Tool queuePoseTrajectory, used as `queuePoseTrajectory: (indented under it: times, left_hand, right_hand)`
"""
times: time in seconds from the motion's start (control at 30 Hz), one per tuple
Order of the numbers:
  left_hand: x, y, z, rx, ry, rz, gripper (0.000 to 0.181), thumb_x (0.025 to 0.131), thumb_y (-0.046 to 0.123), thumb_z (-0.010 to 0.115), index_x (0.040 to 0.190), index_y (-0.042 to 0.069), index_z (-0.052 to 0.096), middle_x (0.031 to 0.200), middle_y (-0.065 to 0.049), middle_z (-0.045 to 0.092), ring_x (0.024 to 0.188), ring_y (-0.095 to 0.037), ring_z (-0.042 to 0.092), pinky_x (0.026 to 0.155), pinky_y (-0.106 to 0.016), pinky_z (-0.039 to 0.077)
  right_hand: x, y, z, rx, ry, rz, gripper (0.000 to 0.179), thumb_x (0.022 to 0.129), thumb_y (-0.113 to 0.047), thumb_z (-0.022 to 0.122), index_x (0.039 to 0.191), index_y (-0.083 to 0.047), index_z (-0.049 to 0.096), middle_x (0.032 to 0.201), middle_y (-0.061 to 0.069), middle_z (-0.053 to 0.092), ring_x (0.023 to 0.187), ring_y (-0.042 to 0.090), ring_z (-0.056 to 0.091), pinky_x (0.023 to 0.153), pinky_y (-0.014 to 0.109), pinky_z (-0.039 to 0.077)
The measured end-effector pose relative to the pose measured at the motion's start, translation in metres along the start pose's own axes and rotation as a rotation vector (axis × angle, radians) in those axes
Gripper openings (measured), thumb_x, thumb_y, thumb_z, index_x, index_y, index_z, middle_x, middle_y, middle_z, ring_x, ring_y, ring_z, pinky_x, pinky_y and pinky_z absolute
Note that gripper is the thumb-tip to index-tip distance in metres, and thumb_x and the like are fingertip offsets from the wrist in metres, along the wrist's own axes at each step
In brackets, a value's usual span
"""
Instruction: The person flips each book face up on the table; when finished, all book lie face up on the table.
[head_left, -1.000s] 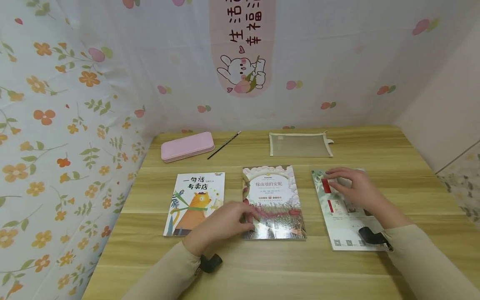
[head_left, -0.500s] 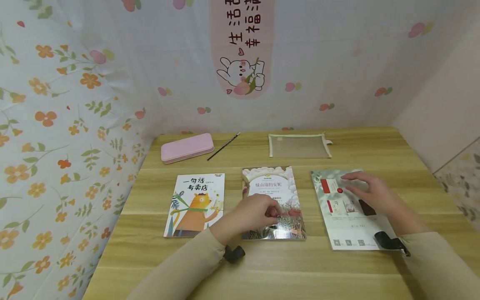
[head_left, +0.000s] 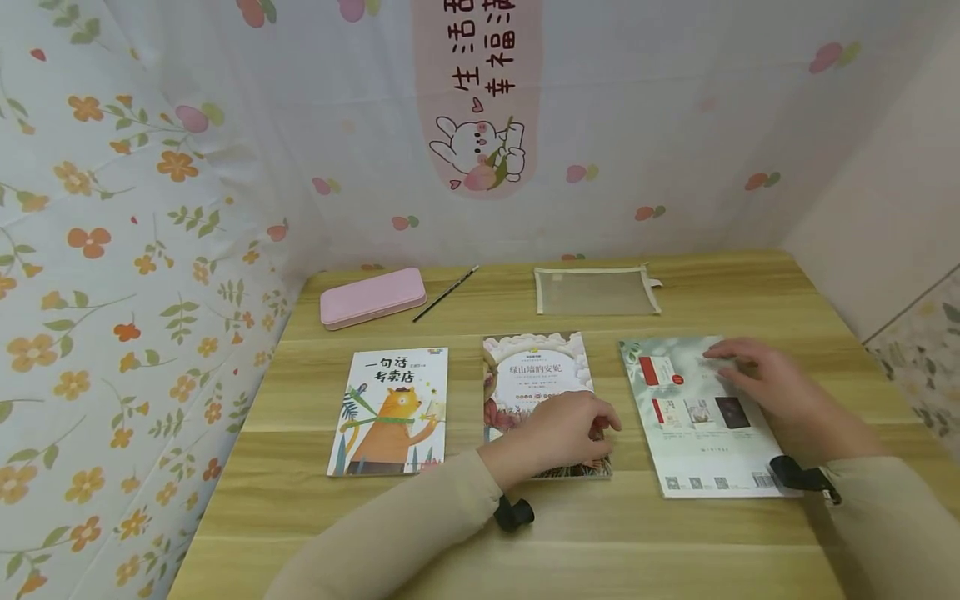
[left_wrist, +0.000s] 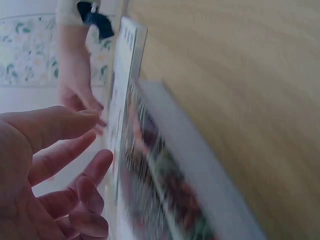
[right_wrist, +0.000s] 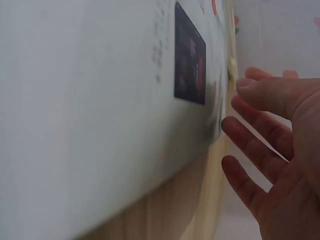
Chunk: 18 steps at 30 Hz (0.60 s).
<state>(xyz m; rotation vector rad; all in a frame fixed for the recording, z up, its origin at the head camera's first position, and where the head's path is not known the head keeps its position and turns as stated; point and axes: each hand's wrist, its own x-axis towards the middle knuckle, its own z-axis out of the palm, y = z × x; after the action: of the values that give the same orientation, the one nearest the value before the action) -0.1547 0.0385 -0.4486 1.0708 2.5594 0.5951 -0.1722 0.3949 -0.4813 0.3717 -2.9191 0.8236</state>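
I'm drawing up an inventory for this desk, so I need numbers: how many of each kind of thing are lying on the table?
Books: 3
Pink case: 1
Pencil: 1
Mesh pouch: 1
Total: 6

Two closed books lie flat and well apart on the counter.
The illustrated book (head_left: 536, 371), at the centre of the frame, faces up with its title upright near the top, a pale cloud-edged arch around the lettering and dense plants below; its lower right is partly hidden. The pale-green book (head_left: 693, 450), right of centre, shows a red-and-white picture above a row of three small ones, with square codes and a barcode along the bottom; its left edge slants down toward the lower right on the counter (head_left: 600, 525).
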Motion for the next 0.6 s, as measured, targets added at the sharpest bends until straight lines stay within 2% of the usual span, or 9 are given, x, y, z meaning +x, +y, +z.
queuePoseTrajectory:
  times: [0.03,0.1,0.2,0.27,0.33,0.4,0.47,0.5,0.6]
  left_hand:
    - [0.002,0.003,0.002,-0.002,-0.007,0.001,0.023,0.091,0.027,0.078,0.114,0.027,0.077,0.1,0.015,0.073,0.082,0.007,0.061,0.069,-0.012,0.044]
    - [0.005,0.008,0.005,-0.01,-0.023,0.002,0.023,0.091,0.027,0.079,0.113,0.028,0.077,0.102,0.016,0.073,0.085,0.007,0.062,0.071,-0.011,0.044]
    - [0.006,0.012,0.011,-0.005,-0.04,0.009,0.022,0.09,0.027,0.079,0.111,0.03,0.077,0.103,0.018,0.072,0.087,0.007,0.06,0.074,-0.01,0.044]
    - [0.007,0.014,0.014,0.002,-0.047,0.024,0.021,0.089,0.026,0.079,0.11,0.029,0.077,0.102,0.018,0.072,0.09,0.006,0.059,0.077,-0.009,0.043]
    - [0.009,0.017,0.016,0.017,-0.049,0.039,0.021,0.089,0.027,0.08,0.11,0.029,0.077,0.1,0.018,0.071,0.089,0.007,0.057,0.077,-0.009,0.042]
    - [0.011,0.021,0.019,0.039,-0.048,0.049,0.022,0.088,0.029,0.08,0.11,0.03,0.078,0.097,0.019,0.07,0.088,0.007,0.056,0.076,-0.008,0.041]
    - [0.012,0.025,0.021,0.064,-0.046,0.051,0.023,0.088,0.032,0.081,0.111,0.032,0.078,0.094,0.021,0.068,0.086,0.006,0.053,0.076,-0.009,0.038]
    - [0.014,0.027,0.023,0.076,-0.045,0.048,0.024,0.087,0.033,0.081,0.111,0.034,0.078,0.093,0.021,0.066,0.085,0.005,0.052,0.075,-0.011,0.038]
    - [0.017,0.032,0.027,0.138,-0.044,0.053,0.028,0.087,0.037,0.081,0.114,0.039,0.077,0.089,0.022,0.062,0.083,0.003,0.048,0.075,-0.015,0.036]
  right_hand:
    - [0.001,0.001,-0.003,-0.001,-0.008,-0.006,0.028,0.096,-0.007,0.072,0.123,-0.01,0.073,0.133,0.02,0.065,0.118,0.017,0.055,0.096,0.031,0.051]
    - [0.002,0.002,-0.007,-0.005,-0.026,-0.008,0.029,0.095,-0.003,0.072,0.124,-0.007,0.072,0.134,0.022,0.063,0.121,0.028,0.056,0.099,0.045,0.053]
    - [0.003,0.009,-0.006,-0.002,-0.033,-0.017,0.03,0.094,0.002,0.07,0.123,-0.005,0.072,0.134,0.024,0.062,0.122,0.033,0.057,0.1,0.05,0.052]
    - [0.003,0.014,-0.005,-0.009,-0.045,-0.017,0.031,0.095,0.004,0.067,0.124,-0.004,0.071,0.136,0.026,0.06,0.123,0.047,0.054,0.097,0.065,0.045]
    - [0.004,0.022,-0.005,-0.012,-0.056,-0.028,0.031,0.095,0.005,0.066,0.124,-0.005,0.071,0.138,0.026,0.058,0.125,0.048,0.052,0.107,0.043,0.047]
    - [0.006,0.03,-0.006,-0.011,-0.078,-0.048,0.033,0.094,0.006,0.066,0.126,-0.005,0.071,0.141,0.028,0.055,0.128,0.051,0.05,0.11,0.018,0.038]
    - [0.008,0.036,-0.009,-0.014,-0.102,-0.076,0.034,0.094,0.007,0.066,0.126,-0.005,0.07,0.145,0.029,0.052,0.129,0.054,0.048,0.098,-0.003,0.022]
    - [0.009,0.038,-0.01,-0.002,-0.114,-0.092,0.035,0.094,0.007,0.066,0.126,-0.004,0.07,0.146,0.031,0.05,0.129,0.056,0.047,0.093,-0.007,0.014]
    - [0.012,0.043,-0.013,0.01,-0.122,-0.152,0.037,0.091,0.011,0.067,0.125,-0.003,0.07,0.146,0.034,0.049,0.134,0.049,0.048,0.094,-0.008,0.014]
